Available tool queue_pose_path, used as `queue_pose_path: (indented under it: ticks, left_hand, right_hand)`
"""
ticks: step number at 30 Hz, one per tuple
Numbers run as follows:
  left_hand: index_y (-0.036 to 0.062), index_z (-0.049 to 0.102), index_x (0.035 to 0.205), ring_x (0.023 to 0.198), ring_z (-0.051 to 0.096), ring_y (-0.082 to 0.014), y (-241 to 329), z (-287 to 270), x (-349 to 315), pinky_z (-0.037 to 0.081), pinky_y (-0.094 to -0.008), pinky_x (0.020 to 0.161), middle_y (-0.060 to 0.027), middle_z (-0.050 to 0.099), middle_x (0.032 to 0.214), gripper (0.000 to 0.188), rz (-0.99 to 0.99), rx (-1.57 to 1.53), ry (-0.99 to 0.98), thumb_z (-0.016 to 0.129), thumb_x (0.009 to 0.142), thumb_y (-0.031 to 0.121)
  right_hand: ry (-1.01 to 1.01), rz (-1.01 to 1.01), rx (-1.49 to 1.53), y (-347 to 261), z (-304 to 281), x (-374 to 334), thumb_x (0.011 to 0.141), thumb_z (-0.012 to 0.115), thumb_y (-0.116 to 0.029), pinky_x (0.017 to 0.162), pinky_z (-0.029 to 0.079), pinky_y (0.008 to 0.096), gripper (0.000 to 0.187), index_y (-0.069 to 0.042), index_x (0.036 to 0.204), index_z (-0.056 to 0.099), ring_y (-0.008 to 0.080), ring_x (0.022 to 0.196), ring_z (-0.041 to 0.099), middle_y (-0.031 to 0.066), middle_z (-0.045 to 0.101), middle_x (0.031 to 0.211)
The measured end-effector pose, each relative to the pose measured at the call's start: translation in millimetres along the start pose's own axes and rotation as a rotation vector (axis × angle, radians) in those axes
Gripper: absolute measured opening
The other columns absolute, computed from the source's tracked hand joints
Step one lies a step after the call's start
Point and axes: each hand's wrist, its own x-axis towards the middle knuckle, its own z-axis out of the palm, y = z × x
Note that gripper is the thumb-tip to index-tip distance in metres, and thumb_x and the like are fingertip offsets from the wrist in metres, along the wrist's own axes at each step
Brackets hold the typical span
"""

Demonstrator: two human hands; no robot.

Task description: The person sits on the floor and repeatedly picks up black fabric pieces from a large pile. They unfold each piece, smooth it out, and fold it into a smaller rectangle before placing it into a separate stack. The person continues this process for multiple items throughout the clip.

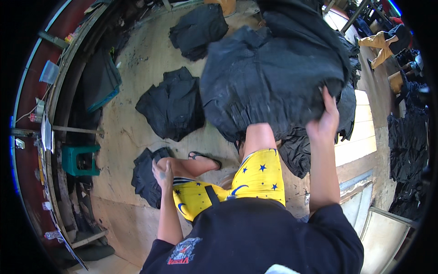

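Black garment (269,77) in front of right knee (260,132), lower right edge pinched in right hand (325,119). Left hand (163,174) rests loosely spread against left leg (194,167), beside bunched dark cloth (143,176). More dark cloths (174,107) on floor (121,153).

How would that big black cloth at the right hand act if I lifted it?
The big black cloth would probably flop, since it's wrinkled and bunched. It likely won't roll, having no firm, round shape. Maybe it's not too heavy: the right hand holds its edge.
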Motion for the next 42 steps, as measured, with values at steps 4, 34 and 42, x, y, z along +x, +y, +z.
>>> queue_pose_path:
  ticks: [4,34,42]
  left_hand:
    - [-0.0048,0.052,0.152,0.139,0.056,-0.0437,34.8,15.6,-8.2,0.044,-0.0465,0.119,-0.0295,0.060,0.147,0.072,0.170,-0.136,-0.055,0.077,0.098,0.035]
    - [0.0122,0.019,0.174,0.138,0.059,-0.0265,221.0,-82.2,-67.0,0.059,-0.0417,0.097,-0.0173,0.051,0.160,0.095,-0.195,-1.154,-0.975,0.069,0.105,0.054]
    - [-0.0042,0.038,0.159,0.128,0.062,-0.0210,251.2,-69.3,-83.6,0.049,-0.0341,0.111,-0.0151,0.062,0.142,0.073,-0.002,-1.055,-0.756,0.076,0.099,0.010]
  right_hand:
    - [-0.036,0.016,-0.276,-9.0,-69.1,-103.6,0.111,0.060,-0.033,0.120,0.048,0.0521,0.051,-0.003,0.152,0.054,0.0342,0.141,0.059,0.0156,0.063,0.152]
    - [-0.743,0.038,-1.219,86.7,24.0,-129.1,0.110,0.063,-0.028,0.070,0.049,0.0417,0.035,0.003,0.095,0.062,0.0372,0.072,0.060,0.0240,0.062,0.079]
    - [-0.641,0.262,-0.808,78.8,41.1,-111.9,0.110,0.061,-0.017,0.076,0.042,0.0249,0.023,-0.002,0.093,0.062,0.0053,0.085,0.049,-0.0045,0.056,0.086]
